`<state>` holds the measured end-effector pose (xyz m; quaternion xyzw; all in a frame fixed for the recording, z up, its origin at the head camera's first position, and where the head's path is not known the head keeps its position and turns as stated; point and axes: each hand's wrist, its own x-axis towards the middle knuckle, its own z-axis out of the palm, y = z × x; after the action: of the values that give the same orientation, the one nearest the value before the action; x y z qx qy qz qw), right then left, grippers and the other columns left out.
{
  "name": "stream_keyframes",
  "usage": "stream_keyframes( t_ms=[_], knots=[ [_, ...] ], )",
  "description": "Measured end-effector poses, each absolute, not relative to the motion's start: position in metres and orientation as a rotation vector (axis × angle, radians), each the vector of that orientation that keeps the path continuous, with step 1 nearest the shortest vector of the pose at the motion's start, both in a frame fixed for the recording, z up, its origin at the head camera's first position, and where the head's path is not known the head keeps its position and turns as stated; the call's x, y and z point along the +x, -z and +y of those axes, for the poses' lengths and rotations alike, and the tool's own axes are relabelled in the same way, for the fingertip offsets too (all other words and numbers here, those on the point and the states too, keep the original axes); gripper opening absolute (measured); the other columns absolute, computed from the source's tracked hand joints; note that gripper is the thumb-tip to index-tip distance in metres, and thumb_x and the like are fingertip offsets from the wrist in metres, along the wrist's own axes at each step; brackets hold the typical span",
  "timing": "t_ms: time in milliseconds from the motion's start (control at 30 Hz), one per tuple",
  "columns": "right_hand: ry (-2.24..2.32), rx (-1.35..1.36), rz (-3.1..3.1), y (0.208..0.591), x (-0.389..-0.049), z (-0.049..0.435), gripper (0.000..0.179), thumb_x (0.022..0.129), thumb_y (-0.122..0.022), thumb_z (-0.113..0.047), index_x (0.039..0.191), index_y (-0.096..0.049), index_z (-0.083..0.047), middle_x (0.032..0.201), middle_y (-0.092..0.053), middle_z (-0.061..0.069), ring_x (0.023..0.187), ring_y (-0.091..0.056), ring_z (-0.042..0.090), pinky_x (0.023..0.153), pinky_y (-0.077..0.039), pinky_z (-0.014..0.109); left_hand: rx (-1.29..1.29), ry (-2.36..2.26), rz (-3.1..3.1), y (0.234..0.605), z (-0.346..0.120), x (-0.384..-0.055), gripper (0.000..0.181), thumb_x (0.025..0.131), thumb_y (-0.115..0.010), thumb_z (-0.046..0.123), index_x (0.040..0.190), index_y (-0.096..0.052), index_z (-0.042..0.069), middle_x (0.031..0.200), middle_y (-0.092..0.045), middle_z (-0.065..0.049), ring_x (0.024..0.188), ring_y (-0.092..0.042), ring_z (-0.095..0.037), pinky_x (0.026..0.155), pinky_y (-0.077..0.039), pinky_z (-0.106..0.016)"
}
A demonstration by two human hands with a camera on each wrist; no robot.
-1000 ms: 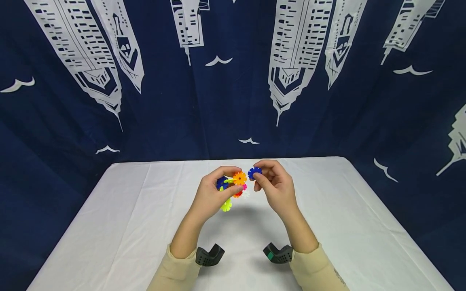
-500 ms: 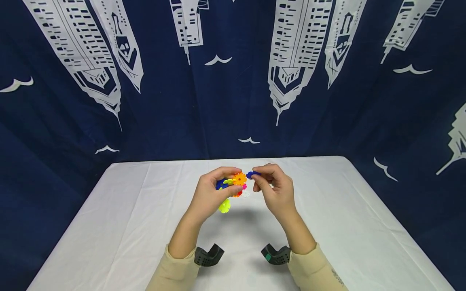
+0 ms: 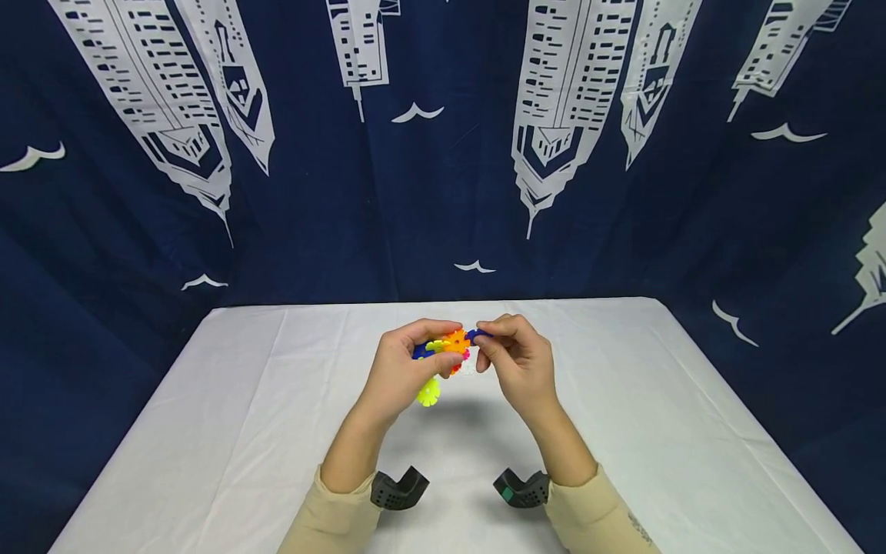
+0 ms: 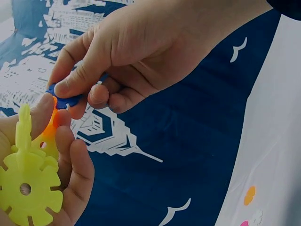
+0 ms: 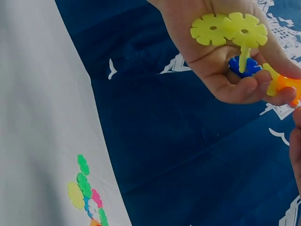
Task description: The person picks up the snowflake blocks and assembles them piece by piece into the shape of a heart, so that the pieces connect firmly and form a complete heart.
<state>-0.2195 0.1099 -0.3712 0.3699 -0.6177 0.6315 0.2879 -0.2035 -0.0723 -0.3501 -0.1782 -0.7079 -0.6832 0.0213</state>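
Note:
My left hand [image 3: 394, 377] holds a joined cluster of notched plastic snowflake discs, its thumb and fingertips pinching the orange disc [image 3: 457, 341]. Yellow discs [image 5: 211, 38] and a blue disc [image 5: 253, 68] belong to this cluster, lying by the palm in the right wrist view. One yellow disc [image 4: 47, 193] hangs nearest the camera in the left wrist view. Between thumb and fingers, my right hand [image 3: 522, 369] pinches another blue disc [image 4: 70, 100], turned nearly edge-on. Its edge meets the right side of the orange disc; the fingertips partly hide this spot.
More loose discs lie on the white-covered table [image 3: 263, 446], among them green [image 5: 83, 183], yellow [image 5: 75, 195] and pink [image 5: 97, 197] ones. From the head they are mostly hidden behind the left hand. A dark blue printed curtain [image 3: 388, 200] hangs beyond the table.
My right hand has moved slightly left and turned its blue disc from face-on to nearly edge-on, bringing it against the orange disc. The left hand has stayed almost in place.

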Motion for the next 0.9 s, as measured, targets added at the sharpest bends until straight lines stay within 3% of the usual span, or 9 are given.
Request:
stream_keyframes(
  t_ms=[167,433,700,900],
  knots=[
    [-1.69,0.984,-1.659,0.3724,-0.2199,0.1081,0.013,0.089,-0.067,0.008,0.097,-0.06,0.014,0.083,-0.064,0.0,0.053,-0.057,0.013,0.053,-0.052,0.017,-0.552,2.1,-2.2,0.35,-0.0713,-0.2054,0.033,0.084,-0.079,0.005,0.116,-0.072,0.008,0.101,-0.074,-0.017,0.065,-0.061,-0.016,0.062,-0.055,-0.021],
    [-1.603,0.954,-1.708,0.3723,-0.2204,0.1077,0.013,0.086,-0.068,0.012,0.098,-0.065,0.011,0.078,-0.063,0.015,0.053,-0.057,0.013,0.052,-0.052,0.019,-0.528,2.057,-2.246,0.3514,-0.0718,-0.2061,0.033,0.084,-0.079,0.007,0.116,-0.071,0.009,0.105,-0.074,-0.014,0.068,-0.063,-0.018,0.064,-0.056,-0.021],
    [-1.417,0.871,-1.884,0.3701,-0.223,0.1129,0.018,0.089,-0.066,0.01,0.102,-0.071,-0.002,0.086,-0.068,0.012,0.062,-0.06,0.01,0.06,-0.054,0.016,-0.517,1.952,-2.297,0.3526,-0.0744,-0.2065,0.033,0.086,-0.078,0.011,0.118,-0.069,0.015,0.112,-0.073,-0.007,0.088,-0.068,-0.018,0.074,-0.059,-0.022],
    [-1.36,0.772,-1.908,0.3693,-0.2234,0.1161,0.014,0.087,-0.071,0.006,0.095,-0.075,-0.005,0.091,-0.061,0.009,0.071,-0.056,0.008,0.065,-0.05,0.013,-0.543,1.895,-2.294,0.3538,-0.0753,-0.2086,0.029,0.09,-0.074,0.012,0.118,-0.069,0.015,0.111,-0.069,-0.008,0.081,-0.068,-0.023,0.071,-0.059,-0.024]
  ],
)
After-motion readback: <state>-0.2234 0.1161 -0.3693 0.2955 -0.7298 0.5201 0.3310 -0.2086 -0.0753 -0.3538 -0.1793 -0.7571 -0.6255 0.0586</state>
